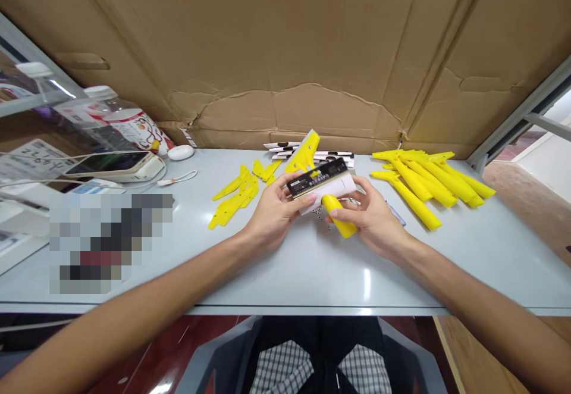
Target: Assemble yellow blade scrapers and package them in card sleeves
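A yellow-handled scraper is held in front of me over the table, with a black-and-white card sleeve around its head. My left hand grips the left end of the sleeve, thumb on its lower front. My right hand is closed around the scraper's yellow handle, which sticks out of the sleeve towards me; some fingers are behind it. Just beyond, another yellow scraper with a pale blade edge lies against a pile of card sleeves. Small metal screws or nuts show partly beneath my hands.
Yellow flat plates lie to the left, a pile of yellow handles to the right. A phone with cables, a white oval case and a bottle are at the left. Cardboard stands along the back.
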`<state>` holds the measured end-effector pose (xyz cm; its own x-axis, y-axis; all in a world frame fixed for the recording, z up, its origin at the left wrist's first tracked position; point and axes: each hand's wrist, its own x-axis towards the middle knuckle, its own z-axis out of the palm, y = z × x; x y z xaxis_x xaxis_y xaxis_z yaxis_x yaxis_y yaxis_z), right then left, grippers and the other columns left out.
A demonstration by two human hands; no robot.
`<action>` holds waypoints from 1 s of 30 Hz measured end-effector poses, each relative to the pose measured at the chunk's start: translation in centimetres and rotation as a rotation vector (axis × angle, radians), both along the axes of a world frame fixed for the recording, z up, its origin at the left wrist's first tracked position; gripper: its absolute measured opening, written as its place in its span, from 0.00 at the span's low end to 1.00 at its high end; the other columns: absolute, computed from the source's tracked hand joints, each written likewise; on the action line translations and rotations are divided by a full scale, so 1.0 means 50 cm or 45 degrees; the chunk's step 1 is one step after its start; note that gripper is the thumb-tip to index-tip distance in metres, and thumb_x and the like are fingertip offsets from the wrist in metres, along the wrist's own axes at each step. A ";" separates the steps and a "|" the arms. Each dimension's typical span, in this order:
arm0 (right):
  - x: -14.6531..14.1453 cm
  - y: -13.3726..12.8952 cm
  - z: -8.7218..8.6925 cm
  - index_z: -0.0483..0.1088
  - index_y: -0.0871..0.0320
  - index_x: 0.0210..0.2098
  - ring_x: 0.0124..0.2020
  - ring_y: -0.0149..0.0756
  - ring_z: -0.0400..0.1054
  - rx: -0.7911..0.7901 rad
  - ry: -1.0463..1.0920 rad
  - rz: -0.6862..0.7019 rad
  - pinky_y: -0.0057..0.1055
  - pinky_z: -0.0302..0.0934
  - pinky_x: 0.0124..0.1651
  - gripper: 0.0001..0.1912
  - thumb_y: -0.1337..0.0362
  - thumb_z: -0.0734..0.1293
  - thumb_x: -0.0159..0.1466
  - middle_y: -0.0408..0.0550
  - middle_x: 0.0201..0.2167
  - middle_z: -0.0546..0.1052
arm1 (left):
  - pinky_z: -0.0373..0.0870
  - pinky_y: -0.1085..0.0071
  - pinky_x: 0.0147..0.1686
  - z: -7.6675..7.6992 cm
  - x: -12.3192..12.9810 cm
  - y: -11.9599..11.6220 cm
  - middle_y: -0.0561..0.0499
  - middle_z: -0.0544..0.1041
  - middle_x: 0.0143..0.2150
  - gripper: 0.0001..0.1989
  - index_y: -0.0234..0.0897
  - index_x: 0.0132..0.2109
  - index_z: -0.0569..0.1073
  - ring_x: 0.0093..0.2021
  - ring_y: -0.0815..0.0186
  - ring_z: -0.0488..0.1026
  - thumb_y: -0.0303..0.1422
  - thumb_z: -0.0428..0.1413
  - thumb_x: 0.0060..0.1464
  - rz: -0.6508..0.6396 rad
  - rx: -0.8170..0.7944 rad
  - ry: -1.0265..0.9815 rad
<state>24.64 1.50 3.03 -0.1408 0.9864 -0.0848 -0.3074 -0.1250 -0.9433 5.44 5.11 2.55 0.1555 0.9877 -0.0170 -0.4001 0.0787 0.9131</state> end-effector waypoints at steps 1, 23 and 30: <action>0.000 0.000 -0.001 0.60 0.48 0.55 0.41 0.40 0.78 -0.013 -0.020 -0.030 0.42 0.73 0.45 0.42 0.65 0.81 0.47 0.47 0.53 0.73 | 0.78 0.66 0.46 0.000 -0.001 0.003 0.46 0.80 0.49 0.29 0.38 0.49 0.71 0.47 0.61 0.80 0.25 0.75 0.41 0.062 -0.006 -0.012; 0.009 0.001 -0.025 0.64 0.49 0.53 0.36 0.38 0.78 0.009 -0.137 0.108 0.41 0.68 0.42 0.27 0.64 0.75 0.57 0.44 0.50 0.72 | 0.76 0.60 0.56 0.006 -0.031 0.056 0.49 0.80 0.50 0.31 0.45 0.59 0.68 0.49 0.63 0.80 0.21 0.67 0.51 0.113 -0.018 -0.042; 0.016 0.002 -0.023 0.63 0.50 0.55 0.43 0.39 0.74 0.222 -0.445 0.242 0.41 0.71 0.44 0.27 0.62 0.74 0.58 0.46 0.48 0.70 | 0.78 0.65 0.48 0.005 -0.051 0.071 0.50 0.80 0.47 0.23 0.43 0.50 0.73 0.46 0.64 0.79 0.25 0.69 0.49 0.263 0.223 0.115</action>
